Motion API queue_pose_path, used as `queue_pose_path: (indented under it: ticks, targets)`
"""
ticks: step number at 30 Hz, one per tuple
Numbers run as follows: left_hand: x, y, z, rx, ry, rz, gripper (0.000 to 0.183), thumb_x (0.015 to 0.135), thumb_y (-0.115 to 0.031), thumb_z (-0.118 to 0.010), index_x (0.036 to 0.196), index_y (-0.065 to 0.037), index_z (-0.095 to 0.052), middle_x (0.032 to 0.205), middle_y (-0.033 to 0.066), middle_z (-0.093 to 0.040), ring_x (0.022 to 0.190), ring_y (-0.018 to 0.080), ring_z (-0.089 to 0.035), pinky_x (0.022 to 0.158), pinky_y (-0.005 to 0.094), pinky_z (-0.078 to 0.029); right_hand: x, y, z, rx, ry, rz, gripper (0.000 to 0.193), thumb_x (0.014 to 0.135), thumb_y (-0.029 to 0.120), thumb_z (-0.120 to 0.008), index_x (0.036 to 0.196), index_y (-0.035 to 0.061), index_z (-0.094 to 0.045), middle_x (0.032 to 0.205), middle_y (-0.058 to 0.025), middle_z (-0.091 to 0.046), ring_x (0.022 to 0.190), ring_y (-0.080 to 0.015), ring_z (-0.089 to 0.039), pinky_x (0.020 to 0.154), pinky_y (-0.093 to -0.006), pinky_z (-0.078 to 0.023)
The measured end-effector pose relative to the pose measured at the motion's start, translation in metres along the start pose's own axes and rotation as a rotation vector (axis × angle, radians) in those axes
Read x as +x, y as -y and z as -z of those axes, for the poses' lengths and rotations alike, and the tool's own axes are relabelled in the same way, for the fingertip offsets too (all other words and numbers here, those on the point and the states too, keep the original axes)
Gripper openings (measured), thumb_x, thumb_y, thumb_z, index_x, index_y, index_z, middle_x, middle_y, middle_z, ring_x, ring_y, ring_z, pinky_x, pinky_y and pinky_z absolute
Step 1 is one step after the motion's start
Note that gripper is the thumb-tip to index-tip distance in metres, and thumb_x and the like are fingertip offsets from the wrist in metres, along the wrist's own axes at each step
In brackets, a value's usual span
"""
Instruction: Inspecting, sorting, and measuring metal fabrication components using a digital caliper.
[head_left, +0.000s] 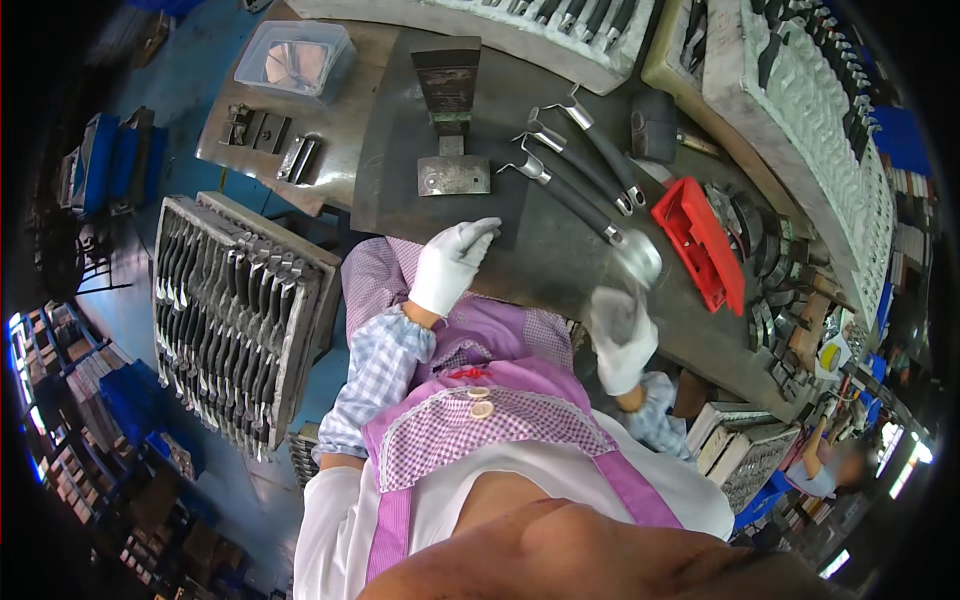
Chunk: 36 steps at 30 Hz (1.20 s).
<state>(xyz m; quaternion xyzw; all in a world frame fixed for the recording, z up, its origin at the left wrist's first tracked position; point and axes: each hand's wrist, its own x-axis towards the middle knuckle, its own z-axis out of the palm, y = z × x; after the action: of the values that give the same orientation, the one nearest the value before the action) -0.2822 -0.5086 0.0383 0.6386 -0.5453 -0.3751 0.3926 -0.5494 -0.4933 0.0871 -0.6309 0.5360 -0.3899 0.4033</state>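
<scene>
Leftmost, the gloved left hand (pixel 452 268) is near the table's (pixel 540 270) edge, below the steel jig (pixel 453 178), fingers drawn together; whether they pinch anything, I cannot tell. Next, three black-handled tools (pixel 583 163) lie side by side. The gloved right hand (pixel 622 345) blurs beside a silvery piece (pixel 638 258), its grip unclear, left of the red bin (pixel 700 245).

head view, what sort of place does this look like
Probably a factory workshop: three black-handled tools lie on the worktable, and a tray packed with rows of black-handled pieces is at the left.
</scene>
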Motion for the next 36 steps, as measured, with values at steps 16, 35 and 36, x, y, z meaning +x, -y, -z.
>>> queue_pose_path:
  ticks: [16, 35, 36]
  targets:
    - [0.000, 0.017, -0.004, -0.846, -0.356, 0.499, 0.033, 0.104, -0.028, -0.057, 0.117, 0.000, -0.067, 0.093, 0.0067, -0.075, 0.065, 0.0077, -0.062, 0.060, 0.0216, -0.048, 0.122, 0.026, -0.131, 0.270, 0.408, -0.222, 0.022, 0.085, -0.001, -0.074, 0.104, -0.0056, -0.064, 0.100, -0.0088, -0.071, 0.074, -0.0110, -0.066, 0.065, -0.0240, -0.052]
    - [0.054, 0.044, 0.030, 0.024, -0.465, 0.270, 0.033, 0.081, -0.026, -0.084, 0.082, -0.003, -0.059, 0.074, 0.0084, -0.059, 0.067, 0.0202, -0.058, 0.067, 0.0330, -0.050, 0.158, 0.009, -0.143, 0.114, 0.198, -0.013, 0.022, 0.087, 0.007, -0.073, 0.109, 0.0031, -0.073, 0.097, -0.0094, -0.072, 0.085, -0.0226, -0.068, 0.077, -0.0296, -0.053]
    - [0.054, 0.045, 0.030, -0.001, -0.457, 0.329, 0.034, 0.081, -0.027, -0.084, 0.082, -0.003, -0.059, 0.074, 0.0084, -0.059, 0.067, 0.0195, -0.057, 0.066, 0.0329, -0.049, 0.153, 0.000, -0.140, -0.202, 0.160, 0.014, 0.019, 0.090, 0.004, -0.071, 0.108, 0.0012, -0.074, 0.098, -0.0081, -0.072, 0.087, -0.0217, -0.067, 0.080, -0.0304, -0.053]
